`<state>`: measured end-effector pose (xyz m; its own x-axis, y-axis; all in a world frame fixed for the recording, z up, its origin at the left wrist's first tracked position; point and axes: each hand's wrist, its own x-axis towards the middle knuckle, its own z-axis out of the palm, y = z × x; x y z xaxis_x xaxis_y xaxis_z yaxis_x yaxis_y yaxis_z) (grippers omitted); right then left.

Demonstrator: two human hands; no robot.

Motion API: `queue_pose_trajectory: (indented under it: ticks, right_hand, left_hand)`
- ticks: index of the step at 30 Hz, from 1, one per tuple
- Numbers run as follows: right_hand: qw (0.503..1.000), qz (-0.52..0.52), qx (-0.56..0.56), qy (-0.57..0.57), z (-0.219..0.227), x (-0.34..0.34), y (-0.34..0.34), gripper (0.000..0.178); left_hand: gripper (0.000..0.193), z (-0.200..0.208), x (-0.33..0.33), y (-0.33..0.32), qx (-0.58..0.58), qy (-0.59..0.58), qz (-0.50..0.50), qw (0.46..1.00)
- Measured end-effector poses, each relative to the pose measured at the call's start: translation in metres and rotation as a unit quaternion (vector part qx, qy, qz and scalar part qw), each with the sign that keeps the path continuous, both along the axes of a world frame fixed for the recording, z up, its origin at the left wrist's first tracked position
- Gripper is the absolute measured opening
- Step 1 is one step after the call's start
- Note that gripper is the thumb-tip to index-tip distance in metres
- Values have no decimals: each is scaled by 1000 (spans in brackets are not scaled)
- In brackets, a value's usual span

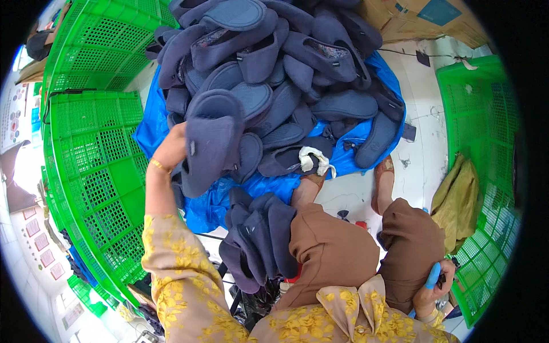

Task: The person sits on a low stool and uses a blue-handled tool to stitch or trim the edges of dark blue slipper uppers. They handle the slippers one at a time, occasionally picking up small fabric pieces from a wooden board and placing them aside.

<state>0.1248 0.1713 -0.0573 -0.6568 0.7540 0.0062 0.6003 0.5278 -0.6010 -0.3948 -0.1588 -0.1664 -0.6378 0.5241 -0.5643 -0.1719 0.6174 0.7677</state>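
Observation:
My left hand [173, 147] grips a navy slipper [209, 151] by its side, with the upper and a small pale tag turned toward me. Behind it rises a large heap of navy slippers [274, 108] on a blue plastic sheet [209, 207]. Low on the right, beside my knee, my right hand [436, 290] has its fingers curled in. A blue cover [433, 275] sits on one of its fingers. Something small and dark shows in that hand, too hidden to name. A bundle of dark slippers [257, 240] lies against my left thigh.
Green plastic crates [106, 188] stand along the left, and another green crate [477, 108] is at right with an olive cloth [457, 200] over it. A cardboard box [423, 20] stands at the back. White crumpled scrap [314, 160] lies on the slippers near my foot.

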Motion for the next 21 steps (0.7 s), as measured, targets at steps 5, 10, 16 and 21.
queue_pose_trajectory:
  ticks: [5, 10, 16, 21]
  right_hand:
    - [999, 24, 15, 16, -2, -1, 0, 15]
    - [1000, 9, 5, 16, -2, -4, -4, 15]
    - [1000, 25, 3, 15, -2, 1, -4, 15]
    - [999, 45, 24, 9, -5, 6, 1, 13]
  left_hand:
    - [50, -69, -22, 50, -129, 38, -127, 983]
    - [52, -91, 4, 98, -220, 173, -231, 932]
    - [53, -29, 136, 101, -167, 359, -232, 889]
    - [54, -49, 153, 39, -143, 221, -125, 957]
